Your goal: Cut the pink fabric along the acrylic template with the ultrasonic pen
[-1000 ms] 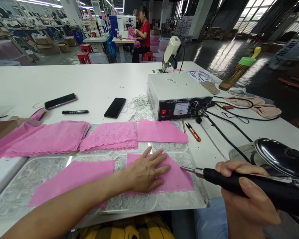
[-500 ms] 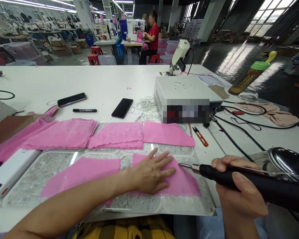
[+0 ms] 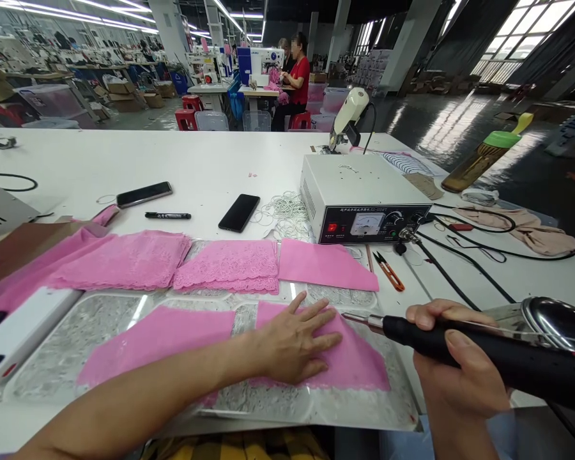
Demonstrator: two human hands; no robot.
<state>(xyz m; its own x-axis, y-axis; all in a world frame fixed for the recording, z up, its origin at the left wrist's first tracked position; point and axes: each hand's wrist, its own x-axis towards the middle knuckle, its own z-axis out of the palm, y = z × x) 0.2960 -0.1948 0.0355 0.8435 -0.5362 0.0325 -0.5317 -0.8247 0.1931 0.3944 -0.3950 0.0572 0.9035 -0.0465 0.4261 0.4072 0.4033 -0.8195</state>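
Note:
My left hand (image 3: 294, 340) lies flat with spread fingers on a pink fabric piece (image 3: 359, 361), pressing it against a clear template board (image 3: 364, 409). Wrapped in my right hand (image 3: 460, 364) is a black ultrasonic welding handpiece (image 3: 416, 337). Its metal tip points left, at the upper right edge of that fabric piece near my left fingertips; whether it touches cannot be told. A second pink piece (image 3: 167, 332) lies on the board, partly covered by my left forearm. Behind are lace-edged pink stacks (image 3: 227, 265) and a plain pink piece (image 3: 328, 265).
An ultrasonic generator box (image 3: 368, 188) stands behind the board, cables (image 3: 464, 275) running to its right. Orange thread snips (image 3: 389, 271), a phone (image 3: 239, 213), a marker (image 3: 167, 216) and tangled thread (image 3: 287, 214) lie nearby. A bottle (image 3: 483, 156) is at right. A co-worker (image 3: 297, 83) sits beyond.
The whole view has shifted slightly, with table items a little lower and further right. Both hands, the handpiece and the fabric hold nearly the same positions relative to each other.

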